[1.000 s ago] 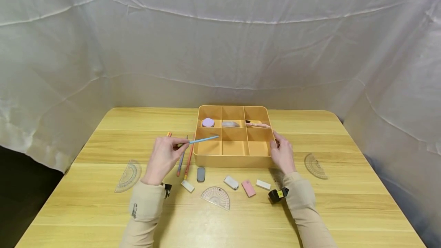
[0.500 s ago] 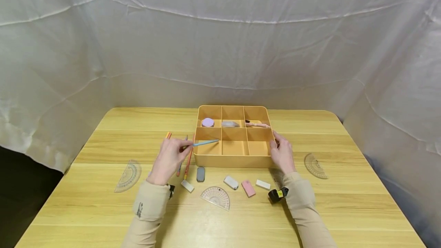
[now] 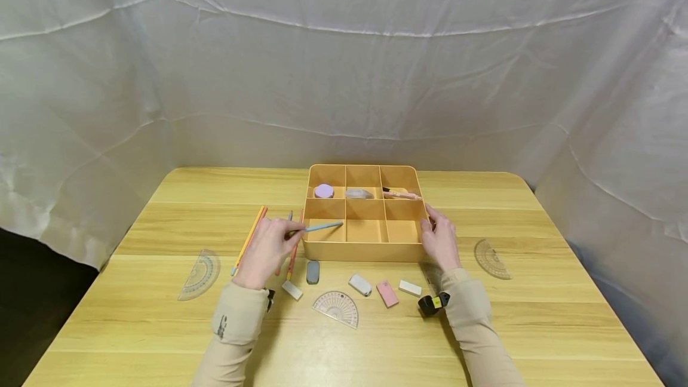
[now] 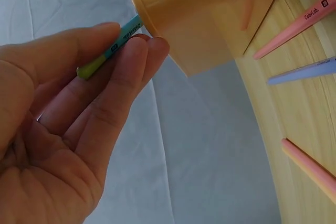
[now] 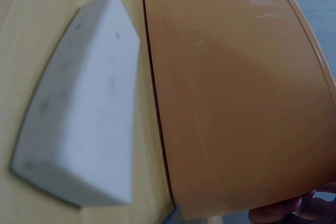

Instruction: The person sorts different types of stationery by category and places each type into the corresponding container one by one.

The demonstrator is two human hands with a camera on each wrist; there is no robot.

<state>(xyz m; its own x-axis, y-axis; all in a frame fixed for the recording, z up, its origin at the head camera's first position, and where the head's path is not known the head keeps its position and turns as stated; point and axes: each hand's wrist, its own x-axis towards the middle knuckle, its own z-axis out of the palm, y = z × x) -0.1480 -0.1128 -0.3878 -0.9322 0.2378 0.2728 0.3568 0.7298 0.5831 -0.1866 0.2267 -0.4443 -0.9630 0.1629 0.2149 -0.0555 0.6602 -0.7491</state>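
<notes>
In my left hand (image 3: 267, 249), thumb and fingertips pinch a blue pencil (image 3: 324, 227) near its green end. The pencil slants over the front left compartment of a yellow-orange divided box (image 3: 365, 251); in the left wrist view its blue shaft (image 4: 126, 32) passes behind the box's rim. My right hand (image 3: 442, 242) grips the box by its right side, with fingers (image 5: 273, 212) at the edge in the right wrist view. In the back compartments sit a purple round thing (image 3: 324, 191), a clear pale item (image 3: 359, 194) and pink pens (image 3: 402, 194).
More pencils lie left of the box, among them a yellow one (image 3: 249, 237) and a red one (image 3: 294, 255). In front are a grey eraser (image 3: 313, 272), white erasers (image 3: 411, 288), a pink eraser (image 3: 387, 294) and a clear protractor (image 3: 337, 308). Further protractors (image 3: 201, 275) flank both arms.
My left hand has moved right and slightly down in the view, bringing the blue pencil lower over the front left compartment. The right hand and the box stay put.
</notes>
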